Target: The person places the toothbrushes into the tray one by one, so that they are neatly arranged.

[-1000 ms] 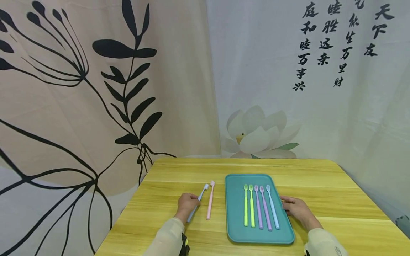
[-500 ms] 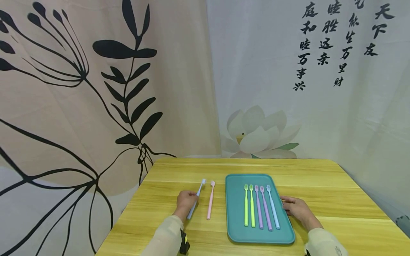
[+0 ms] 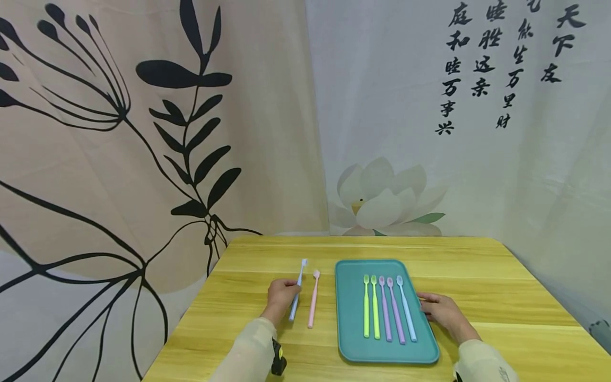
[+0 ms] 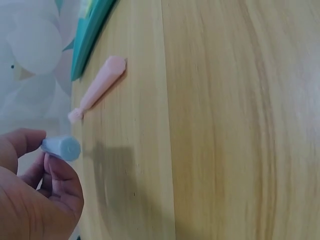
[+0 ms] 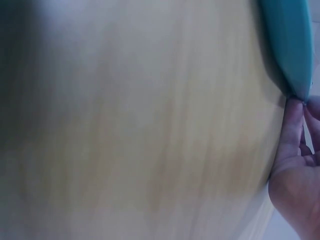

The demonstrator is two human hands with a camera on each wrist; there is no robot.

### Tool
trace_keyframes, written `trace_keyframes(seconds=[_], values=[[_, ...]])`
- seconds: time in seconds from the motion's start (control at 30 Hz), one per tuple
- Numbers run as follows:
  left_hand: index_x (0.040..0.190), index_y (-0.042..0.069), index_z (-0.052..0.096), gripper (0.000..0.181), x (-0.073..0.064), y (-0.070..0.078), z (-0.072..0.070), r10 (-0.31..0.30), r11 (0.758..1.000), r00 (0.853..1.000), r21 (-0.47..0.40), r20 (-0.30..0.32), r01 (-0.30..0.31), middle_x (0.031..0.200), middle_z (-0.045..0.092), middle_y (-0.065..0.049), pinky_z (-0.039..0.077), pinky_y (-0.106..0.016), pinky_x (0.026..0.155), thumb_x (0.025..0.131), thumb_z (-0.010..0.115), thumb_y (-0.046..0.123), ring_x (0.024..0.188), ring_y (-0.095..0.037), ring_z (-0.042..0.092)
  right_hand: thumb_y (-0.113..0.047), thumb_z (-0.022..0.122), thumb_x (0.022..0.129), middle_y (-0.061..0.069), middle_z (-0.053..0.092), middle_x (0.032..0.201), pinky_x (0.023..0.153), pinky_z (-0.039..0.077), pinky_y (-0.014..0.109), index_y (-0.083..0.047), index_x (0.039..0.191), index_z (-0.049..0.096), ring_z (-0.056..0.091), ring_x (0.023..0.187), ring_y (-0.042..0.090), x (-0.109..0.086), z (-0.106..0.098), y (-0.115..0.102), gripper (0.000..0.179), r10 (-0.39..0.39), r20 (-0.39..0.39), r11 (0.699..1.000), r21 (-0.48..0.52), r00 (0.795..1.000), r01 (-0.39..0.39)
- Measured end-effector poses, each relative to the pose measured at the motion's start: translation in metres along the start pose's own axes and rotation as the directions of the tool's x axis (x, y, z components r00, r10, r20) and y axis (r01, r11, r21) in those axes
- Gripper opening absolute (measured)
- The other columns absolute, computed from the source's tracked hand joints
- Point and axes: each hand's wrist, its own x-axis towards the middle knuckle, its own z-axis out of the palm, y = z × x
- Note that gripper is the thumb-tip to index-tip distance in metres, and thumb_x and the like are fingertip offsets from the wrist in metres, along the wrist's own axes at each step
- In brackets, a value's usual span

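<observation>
My left hand (image 3: 281, 298) pinches a blue toothbrush (image 3: 294, 306) between thumb and fingers, its white-bristled head pointing away from me. In the left wrist view the butt end of this blue toothbrush (image 4: 66, 148) faces the camera, apart from its shadow on the wood. Just right of it a pink toothbrush (image 3: 313, 303) lies on the table. My right hand (image 3: 445, 313) grips the right rim of a teal tray (image 3: 353, 347), thumb and fingers at its edge in the right wrist view. On the tray lie two yellow-green toothbrushes (image 3: 366, 313), two purple toothbrushes (image 3: 385, 315) and another blue toothbrush (image 3: 408, 315), side by side.
A wooden table (image 3: 501, 297) carries everything. Behind it hangs a curtain (image 3: 272, 132) printed with dark plants, a pale lotus and black writing. A black wrist camera (image 3: 278, 356) sits at the left sleeve.
The blue toothbrush in my left hand has moved away from me and stands straighter, nearly parallel to the pink one. My right hand and the tray have stayed put.
</observation>
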Motion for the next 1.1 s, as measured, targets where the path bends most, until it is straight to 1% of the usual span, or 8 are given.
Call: trace_keyframes(seconds=[0.2,0.3,0.5,0.7,0.8,0.97,1.1], values=[[0.106,-0.008,0.072,0.022,-0.001,0.005,0.007,-0.002,0.996,1.000,-0.085,0.029,0.005,0.097,0.070,-0.016,0.055,-0.033,0.069,0.086,0.070,0.001,0.081,-0.022,0.064,-0.004,0.054,0.098,0.032,0.056,0.130,0.081,0.056,0.038,0.012,0.140,0.047,0.066,0.099,0.026,0.000,0.000,0.000,0.045,-0.005,0.004,1.000,0.000,1.000,0.005],[0.106,-0.008,0.072,0.021,-0.002,0.008,0.011,-0.004,0.993,0.999,-0.117,0.038,0.008,0.097,0.070,-0.015,0.055,-0.032,0.068,0.087,0.069,0.001,0.081,-0.021,0.064,-0.004,0.053,0.098,0.032,0.055,0.130,0.082,0.056,0.038,0.012,0.140,0.046,0.066,0.100,0.026,0.000,0.000,0.001,0.045,-0.008,0.005,1.000,-0.003,1.000,0.009],[0.103,-0.008,0.072,0.020,-0.005,0.016,0.020,0.005,0.989,0.999,-0.146,0.040,0.001,0.092,0.070,-0.013,0.054,-0.030,0.065,0.086,0.070,0.001,0.077,-0.018,0.062,-0.004,0.052,0.099,0.032,0.055,0.130,0.081,0.056,0.038,0.012,0.140,0.047,0.066,0.100,0.026,-0.001,0.000,0.000,0.045,-0.010,0.003,1.000,-0.004,1.000,0.010],[0.105,-0.007,0.072,0.020,-0.007,0.021,0.029,0.000,0.989,0.998,-0.147,0.062,0.009,0.093,0.070,-0.012,0.055,-0.031,0.067,0.089,0.070,0.004,0.082,-0.022,0.066,-0.003,0.053,0.098,0.032,0.056,0.129,0.081,0.057,0.038,0.013,0.140,0.047,0.066,0.098,0.025,0.001,0.000,0.001,0.044,-0.008,0.000,1.000,-0.002,1.000,0.008],[0.105,-0.007,0.072,0.020,-0.008,0.023,0.035,0.007,0.988,0.998,-0.154,0.065,0.003,0.094,0.071,-0.013,0.055,-0.031,0.068,0.088,0.070,0.004,0.081,-0.020,0.065,-0.002,0.053,0.098,0.032,0.057,0.129,0.080,0.057,0.037,0.013,0.139,0.047,0.066,0.097,0.024,0.002,0.000,0.002,0.044,-0.006,-0.003,1.000,-0.008,1.000,0.006],[0.105,-0.007,0.073,0.020,-0.013,0.028,0.043,0.010,0.985,0.998,-0.173,0.066,0.001,0.094,0.071,-0.013,0.054,-0.030,0.066,0.087,0.070,0.003,0.076,-0.016,0.062,-0.003,0.053,0.098,0.032,0.056,0.129,0.080,0.057,0.038,0.012,0.139,0.048,0.066,0.097,0.024,0.002,0.000,0.003,0.044,-0.002,-0.006,1.000,-0.010,1.000,0.002],[0.104,-0.006,0.073,0.019,-0.016,0.032,0.051,-0.007,0.981,0.997,-0.195,0.078,0.022,0.093,0.070,-0.011,0.054,-0.029,0.065,0.087,0.071,0.003,0.074,-0.015,0.061,-0.003,0.053,0.098,0.032,0.056,0.130,0.080,0.057,0.037,0.011,0.139,0.048,0.067,0.097,0.024,0.003,0.000,0.004,0.044,0.001,-0.008,1.000,-0.009,1.000,-0.001]])
